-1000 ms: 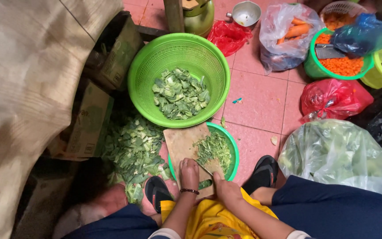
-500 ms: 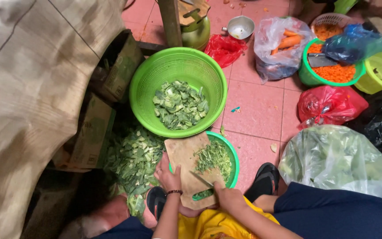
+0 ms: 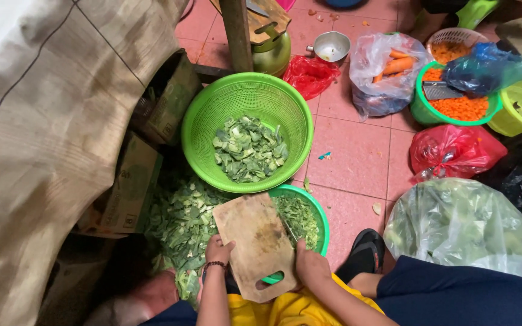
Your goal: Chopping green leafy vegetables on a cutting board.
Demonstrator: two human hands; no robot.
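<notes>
Hands tilting a wooden cutting board (image 3: 260, 241) over a small green bowl (image 3: 316, 212): left hand (image 3: 219, 250) gripping its edge, right hand (image 3: 310, 265) holding a knife (image 3: 289, 231) against it, poised to scrape off remaining chopped greens (image 3: 300, 218).

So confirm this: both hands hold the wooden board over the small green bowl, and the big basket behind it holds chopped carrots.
Not quite. In the head view the big basket holds chopped greens, not carrots. The rest stands: left hand and right hand hold the board over the small green bowl.
</notes>
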